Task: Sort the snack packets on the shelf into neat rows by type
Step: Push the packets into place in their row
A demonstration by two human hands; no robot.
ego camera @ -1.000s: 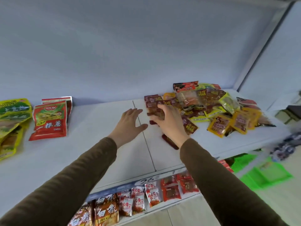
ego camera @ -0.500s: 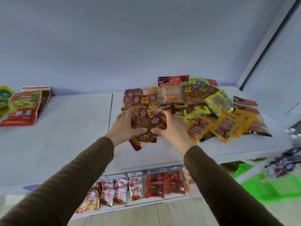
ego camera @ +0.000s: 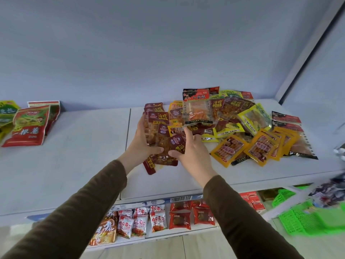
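Note:
A jumbled heap of snack packets covers the right half of the white shelf (ego camera: 74, 165): dark maroon packets (ego camera: 158, 116), orange-yellow ones (ego camera: 261, 144), yellow-green ones (ego camera: 255, 118) and a clear packet with a red header (ego camera: 197, 111). My left hand (ego camera: 141, 144) and my right hand (ego camera: 190, 152) grip a bunch of the maroon packets (ego camera: 168, 146) between them at the heap's near left edge, thumbs on top. One maroon packet (ego camera: 150, 166) lies flat under the bunch.
Red-and-green pouches (ego camera: 28, 126) and green-yellow ones (ego camera: 5, 113) lie at the shelf's left end. Red and white packets (ego camera: 158, 217) fill the lower shelf under the price strip. A green plastic basket (ego camera: 306, 219) sits low right, and a side wall closes the shelf's right end.
Both hands came together from the bare shelf onto the maroon packets and gathered them into a bunch. The view shifted left to right, so the heap now sits more centred.

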